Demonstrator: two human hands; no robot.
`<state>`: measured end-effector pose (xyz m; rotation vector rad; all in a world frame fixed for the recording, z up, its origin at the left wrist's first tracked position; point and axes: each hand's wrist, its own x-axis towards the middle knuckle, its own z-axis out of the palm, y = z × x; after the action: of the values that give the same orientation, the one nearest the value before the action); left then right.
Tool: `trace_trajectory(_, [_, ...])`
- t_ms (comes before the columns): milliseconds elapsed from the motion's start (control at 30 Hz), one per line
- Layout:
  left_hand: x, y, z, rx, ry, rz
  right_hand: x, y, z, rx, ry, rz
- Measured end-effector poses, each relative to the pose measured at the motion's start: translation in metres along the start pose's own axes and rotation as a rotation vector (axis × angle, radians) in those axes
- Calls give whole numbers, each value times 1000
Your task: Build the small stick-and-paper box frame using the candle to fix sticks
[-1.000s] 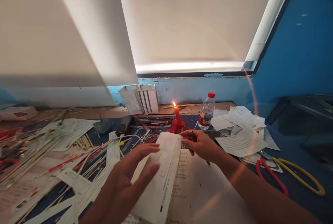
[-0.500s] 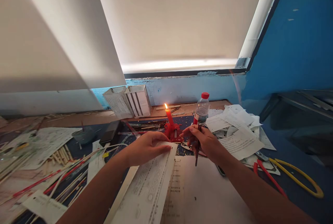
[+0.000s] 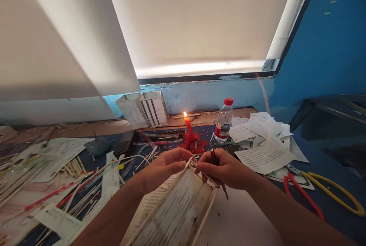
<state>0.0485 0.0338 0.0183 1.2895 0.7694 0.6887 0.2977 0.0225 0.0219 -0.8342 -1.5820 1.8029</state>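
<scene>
My left hand [image 3: 164,166] and my right hand [image 3: 221,169] meet at the far end of a long box-like frame of thin sticks and printed paper [image 3: 174,208], lifted off the desk and tilted toward me. Each hand pinches its top edge. A dark pen [image 3: 219,173] is also tucked in my right hand, pointing down. Just beyond the hands a lit red candle [image 3: 188,126] stands on a red wax base [image 3: 193,145].
A water bottle with a red cap [image 3: 223,122] stands right of the candle. Two paper boxes [image 3: 144,109] sit by the wall. Loose sheets [image 3: 264,154] and red and yellow scissors [image 3: 323,196] lie right; sticks and papers [image 3: 57,177] litter the left.
The paper lay flat under my left hand before. Now both hands hold the paper-and-stick frame raised off the desk, and my right hand has come left to its end.
</scene>
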Motion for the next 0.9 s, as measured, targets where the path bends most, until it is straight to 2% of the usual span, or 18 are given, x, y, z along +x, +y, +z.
trace_trajectory(67, [-7,-1,-11,-5,-30,22,0,2,2,-12,64,57])
trace_trajectory(167, [-23,6,-22,-86,-226,45,1,5,4,15,91,123])
trace_trajectory(233, [-33,12,-22,-79,-297,8,1,6,2,45,73,126])
trace_trajectory(333, [-43,16,-17,-11,-201,-66,0,4,-10,30,129,52])
trace_trajectory(500, [-45,13,-18,102,-99,-111,-4,-7,-33,-30,414,-111])
trace_trajectory(600, [-45,11,-21,214,-53,-127,-6,-14,-33,75,514,-158])
trace_trajectory(733, [-46,9,-17,324,35,-147,-7,-17,-21,177,487,-188])
trace_trajectory(900, [-49,13,-14,412,40,-136,-6,-9,-3,-12,355,-212])
